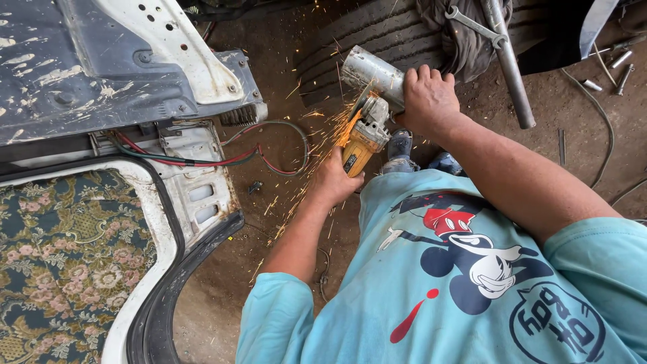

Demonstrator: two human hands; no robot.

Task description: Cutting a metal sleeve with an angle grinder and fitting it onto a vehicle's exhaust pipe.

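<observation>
From the head camera, looking straight down, the left hand [335, 180] is closed around the rear body of a yellow angle grinder [364, 138], while the right hand [426, 100] grips the near end of a short grey metal tube [373, 73], holding it just above the dirt floor [283, 81] in front of the person's shoes [399, 145]. The grinder's disc meets the tube's underside near the right hand, and orange sparks [317, 145] fan out to the left and downward. The tube looks rigid and fairly heavy for its length, smooth-skinned and likely to get hot near the cut, so a full wrap of the fingers at the end away from the disc seems the safest hold; the grinder wants a firm grasp on its body, clear of the wheel. To the left lies a dented grey car body panel [81, 74] with red and green wires [202, 160] trailing out, and below it a floral patterned mat [60, 263]. At the top, a tyre [377, 27] carries a dark rag [465, 34], a spanner [475, 25] and a long steel pipe [509, 67]
</observation>
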